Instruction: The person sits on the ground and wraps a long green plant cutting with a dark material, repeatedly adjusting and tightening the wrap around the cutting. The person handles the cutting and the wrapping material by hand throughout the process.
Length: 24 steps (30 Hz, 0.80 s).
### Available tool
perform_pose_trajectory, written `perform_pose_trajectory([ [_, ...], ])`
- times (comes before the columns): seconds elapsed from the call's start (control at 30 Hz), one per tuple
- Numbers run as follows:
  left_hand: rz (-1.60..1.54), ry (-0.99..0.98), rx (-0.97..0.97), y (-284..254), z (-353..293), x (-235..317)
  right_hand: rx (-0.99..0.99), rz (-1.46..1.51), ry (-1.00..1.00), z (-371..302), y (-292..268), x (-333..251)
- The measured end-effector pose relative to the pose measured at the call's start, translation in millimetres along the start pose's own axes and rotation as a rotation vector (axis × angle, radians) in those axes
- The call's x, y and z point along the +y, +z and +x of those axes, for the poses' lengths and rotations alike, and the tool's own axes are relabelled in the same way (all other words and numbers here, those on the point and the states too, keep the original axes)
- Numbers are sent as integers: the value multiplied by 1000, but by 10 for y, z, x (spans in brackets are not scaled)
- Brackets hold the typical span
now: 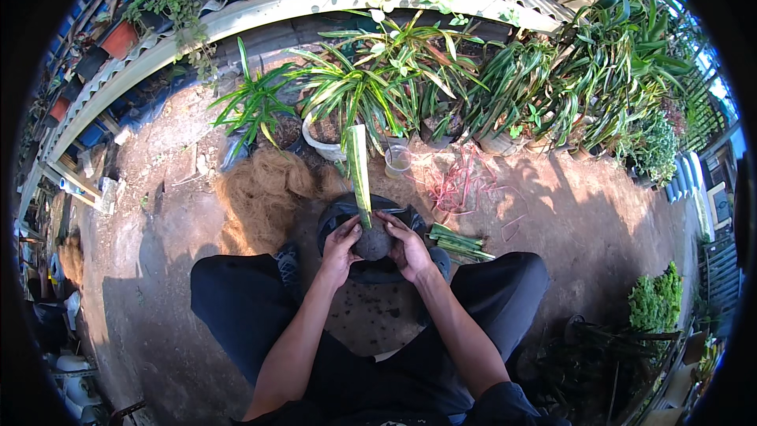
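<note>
Left fingers (347, 228) and right fingers (397, 227) grasp a dark ball (374, 247). The leaf (358, 173) ends indistinctly; a black tub (334, 211) is part-hidden.

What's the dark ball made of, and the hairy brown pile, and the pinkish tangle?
Dark ball: probably packed soil, dull and grainy-looking.
Hairy brown pile: likely dry plant fibre, matte, with fine loose strands.
Pinkish tangle: maybe plastic string, since it's thin and loopy; finish unclear.

Left grip (340, 249), right grip (411, 251) — cupped inward
</note>
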<state>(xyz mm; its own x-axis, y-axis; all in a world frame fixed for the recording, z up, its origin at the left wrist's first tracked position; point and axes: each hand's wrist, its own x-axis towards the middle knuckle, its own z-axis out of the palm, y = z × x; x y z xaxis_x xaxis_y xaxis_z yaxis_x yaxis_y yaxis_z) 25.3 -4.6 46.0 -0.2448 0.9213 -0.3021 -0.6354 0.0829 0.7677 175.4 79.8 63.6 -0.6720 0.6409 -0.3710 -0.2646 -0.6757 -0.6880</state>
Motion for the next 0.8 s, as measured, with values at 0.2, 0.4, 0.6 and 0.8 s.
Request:
perform_pose_trajectory([
  [0.2,30,-2,14,34,3,10,-16,-24,4,-13,31,-31],
  [0.4,-20,-63,-20,37,-13,79,20,-312,-146,7,69,2],
  [0.6,44,-30,-77,43,-28,106,-2,-324,-189,40,-20,21],
  [0.8,18,-2,-154,28,-50,129,-28,-426,-210,25,-48,-6],
])
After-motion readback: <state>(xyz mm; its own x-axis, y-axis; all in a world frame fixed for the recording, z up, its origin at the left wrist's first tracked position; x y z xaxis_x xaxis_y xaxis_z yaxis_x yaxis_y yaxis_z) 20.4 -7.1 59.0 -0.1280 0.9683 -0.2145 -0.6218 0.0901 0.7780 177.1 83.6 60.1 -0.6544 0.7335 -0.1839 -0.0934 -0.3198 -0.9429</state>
